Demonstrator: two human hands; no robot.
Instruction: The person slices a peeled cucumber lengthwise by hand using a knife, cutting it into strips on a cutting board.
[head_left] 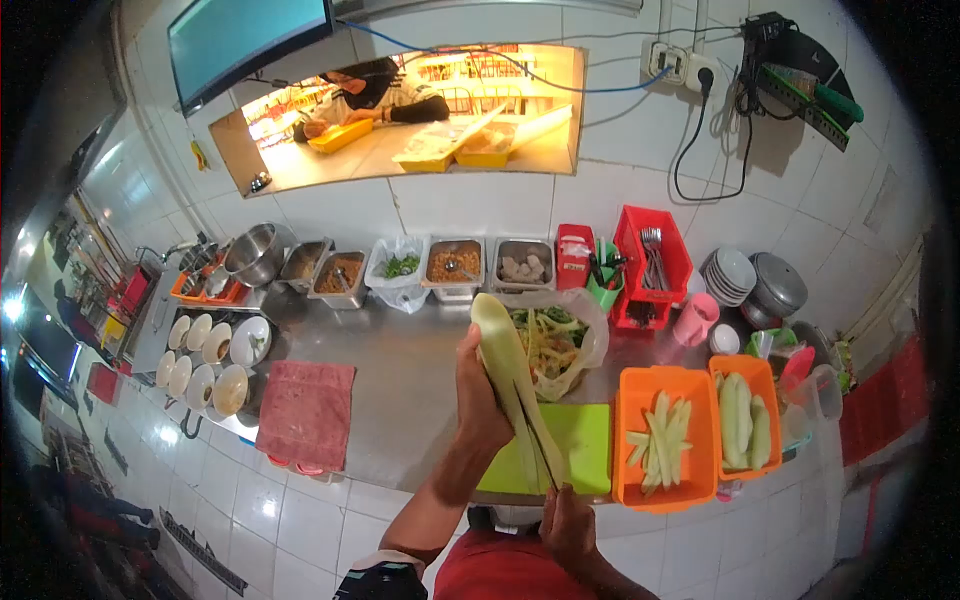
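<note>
My left hand (482, 405) is wrapped round a long, pale green peeled cucumber (495, 335), held up at a slant over the counter. A lengthwise slit runs through its lower part. My right hand (570, 525) grips a knife (540, 440) near the counter's front edge, its dark blade lying along the slit. Below them lies a green cutting board (585, 440). To the right, an orange basket (627, 490) holds cut cucumber strips (660, 440), and a second orange basket (765, 385) holds whole peeled cucumbers (737, 415).
Behind the board is a plastic bag of cut vegetables (550, 350). Metal food tins (455, 265) line the wall. Bowls (230, 390) and a red towel (305, 410) lie left. A red cutlery rack (650, 255) stands back right. Another person (375, 95) is beyond the hatch.
</note>
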